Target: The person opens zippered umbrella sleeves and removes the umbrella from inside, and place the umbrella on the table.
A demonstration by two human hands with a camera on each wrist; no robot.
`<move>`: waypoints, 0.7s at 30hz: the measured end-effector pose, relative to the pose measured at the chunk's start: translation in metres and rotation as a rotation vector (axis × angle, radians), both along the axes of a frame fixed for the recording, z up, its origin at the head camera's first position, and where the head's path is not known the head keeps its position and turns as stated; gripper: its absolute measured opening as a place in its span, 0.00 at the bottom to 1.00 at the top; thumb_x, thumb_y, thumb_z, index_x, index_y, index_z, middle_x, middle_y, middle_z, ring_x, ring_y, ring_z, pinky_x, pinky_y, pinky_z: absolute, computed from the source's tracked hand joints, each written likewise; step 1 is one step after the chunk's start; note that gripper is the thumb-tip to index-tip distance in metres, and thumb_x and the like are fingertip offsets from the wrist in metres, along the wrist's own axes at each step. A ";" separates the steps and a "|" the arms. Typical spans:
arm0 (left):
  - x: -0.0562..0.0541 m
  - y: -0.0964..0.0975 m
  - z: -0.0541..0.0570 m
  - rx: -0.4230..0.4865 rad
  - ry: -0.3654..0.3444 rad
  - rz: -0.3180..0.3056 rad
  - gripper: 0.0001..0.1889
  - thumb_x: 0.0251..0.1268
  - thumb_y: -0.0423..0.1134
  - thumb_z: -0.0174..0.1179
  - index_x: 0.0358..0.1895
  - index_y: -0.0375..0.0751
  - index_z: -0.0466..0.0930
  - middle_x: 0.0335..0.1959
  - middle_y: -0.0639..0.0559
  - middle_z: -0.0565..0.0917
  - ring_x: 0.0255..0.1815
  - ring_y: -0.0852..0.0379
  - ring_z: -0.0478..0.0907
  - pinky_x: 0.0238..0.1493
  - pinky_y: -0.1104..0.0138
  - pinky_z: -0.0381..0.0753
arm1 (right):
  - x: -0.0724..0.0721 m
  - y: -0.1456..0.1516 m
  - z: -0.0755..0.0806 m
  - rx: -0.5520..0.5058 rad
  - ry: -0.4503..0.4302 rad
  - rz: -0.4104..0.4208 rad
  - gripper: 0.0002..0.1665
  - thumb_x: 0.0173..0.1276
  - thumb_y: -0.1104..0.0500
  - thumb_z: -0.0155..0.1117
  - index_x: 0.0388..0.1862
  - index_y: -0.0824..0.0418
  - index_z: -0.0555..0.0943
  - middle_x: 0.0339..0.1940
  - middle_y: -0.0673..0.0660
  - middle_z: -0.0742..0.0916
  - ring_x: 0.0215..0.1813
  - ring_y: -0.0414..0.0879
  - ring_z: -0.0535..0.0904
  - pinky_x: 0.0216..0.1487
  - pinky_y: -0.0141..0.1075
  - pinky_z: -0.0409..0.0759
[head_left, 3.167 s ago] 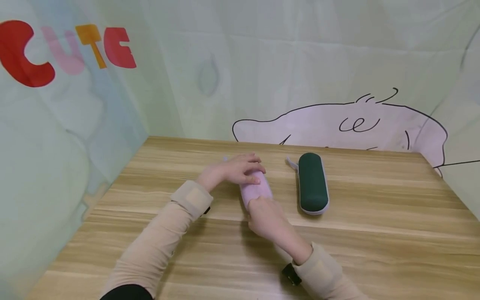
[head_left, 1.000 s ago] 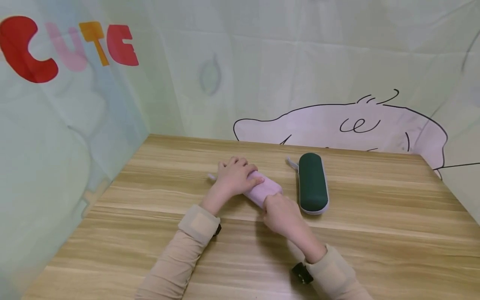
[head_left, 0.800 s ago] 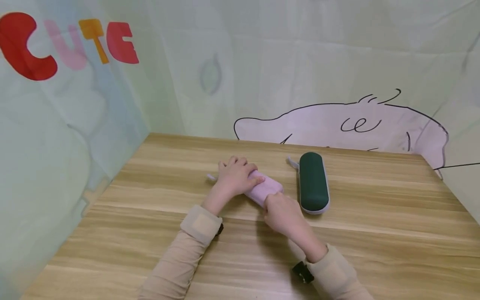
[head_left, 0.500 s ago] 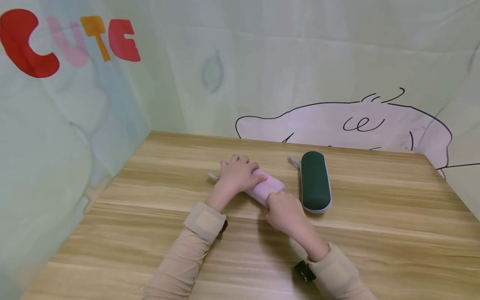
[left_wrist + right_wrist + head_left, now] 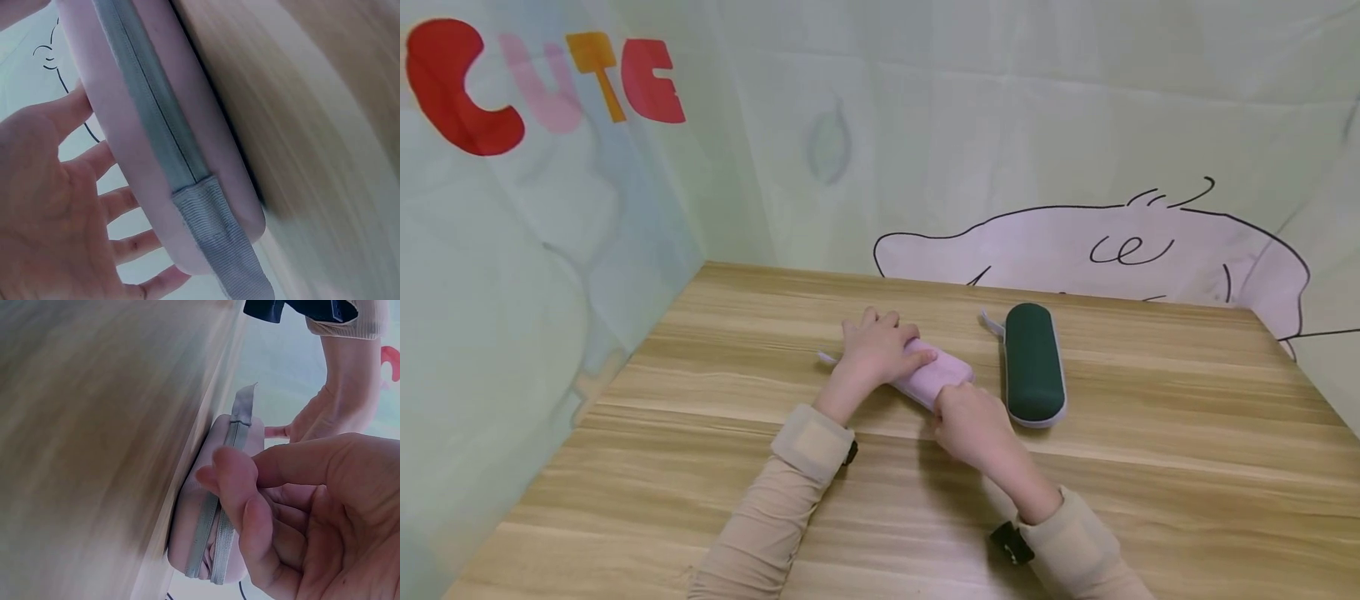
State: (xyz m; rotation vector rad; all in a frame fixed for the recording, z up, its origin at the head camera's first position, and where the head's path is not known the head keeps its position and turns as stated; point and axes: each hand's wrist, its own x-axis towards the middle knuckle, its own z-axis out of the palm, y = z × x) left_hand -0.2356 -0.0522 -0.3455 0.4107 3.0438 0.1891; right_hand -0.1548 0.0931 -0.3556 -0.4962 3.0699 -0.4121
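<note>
Head view: mid-frame, the case, likely light, firm-shelled and prone to slide, seems best steadied from on top, where the left hand rests, fingers spread, while the right hand pinches at its zip.

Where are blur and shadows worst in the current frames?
Head: fairly even light, soft shadow on the brown wood-grain table beneath the bare right hand; left wrist: table smeared at right, grey woven zipper tape on the pale pink, round-ended case reads clearly; right wrist: table grain heavily streaked, probably the worst blur, hand clearer.
</note>
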 end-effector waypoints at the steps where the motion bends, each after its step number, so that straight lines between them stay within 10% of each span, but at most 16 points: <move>1: 0.000 0.000 0.000 -0.005 0.000 -0.001 0.29 0.64 0.70 0.46 0.60 0.58 0.76 0.63 0.50 0.74 0.64 0.44 0.64 0.59 0.43 0.62 | 0.000 0.000 0.000 0.000 -0.002 -0.001 0.24 0.50 0.68 0.61 0.05 0.52 0.63 0.07 0.45 0.66 0.16 0.42 0.65 0.15 0.33 0.60; 21: 0.000 -0.002 0.000 -0.015 -0.024 -0.019 0.32 0.65 0.70 0.43 0.63 0.58 0.73 0.69 0.48 0.69 0.73 0.37 0.55 0.66 0.38 0.55 | 0.002 -0.004 0.000 0.000 0.003 -0.013 0.25 0.51 0.68 0.61 0.05 0.52 0.61 0.07 0.45 0.64 0.16 0.41 0.62 0.16 0.32 0.58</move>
